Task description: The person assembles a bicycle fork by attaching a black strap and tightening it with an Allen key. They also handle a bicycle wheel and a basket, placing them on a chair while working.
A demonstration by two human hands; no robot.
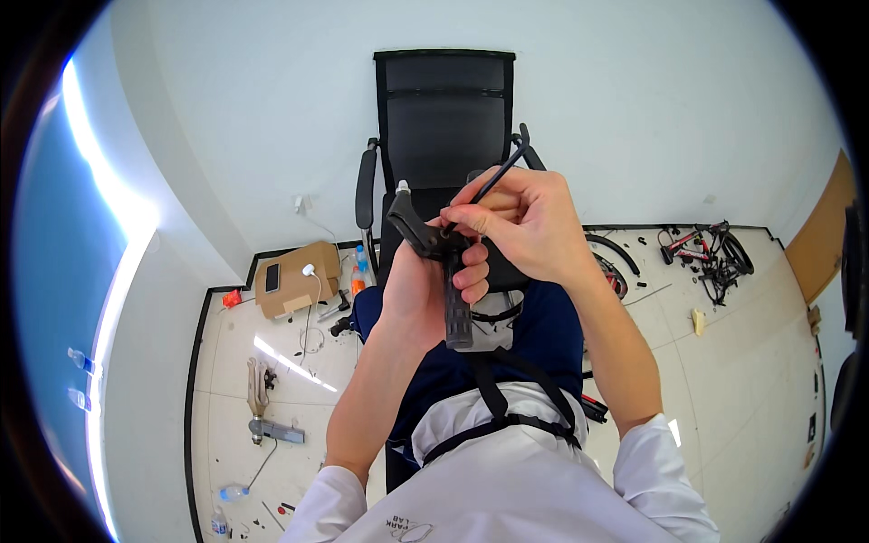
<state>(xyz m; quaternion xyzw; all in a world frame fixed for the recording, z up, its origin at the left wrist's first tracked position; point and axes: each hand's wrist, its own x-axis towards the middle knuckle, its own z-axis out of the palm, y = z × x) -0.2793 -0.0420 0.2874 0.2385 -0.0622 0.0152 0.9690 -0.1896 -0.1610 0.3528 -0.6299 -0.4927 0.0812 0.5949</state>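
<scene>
A black bicycle brake lever [414,224] with a silver end piece points up and to the left in front of me. A ribbed black handlebar grip [459,317] hangs below it. My left hand [415,294] is closed around these parts, its fingertips curling over the grip's right side. Pinched in my right hand [539,222] is a long black hex key [503,172], its short bent end up and to the right. The key's lower end meets the lever's clamp area; my fingers hide whether it sits inside a bolt.
Beyond my hands stands a black mesh office chair [445,127]. Cardboard [294,294] with a phone, bottles [359,271] and a metal fork-like part [254,389] lie on the left floor. Bicycle parts [715,253] are scattered at the far right, with a tire [615,252] nearer.
</scene>
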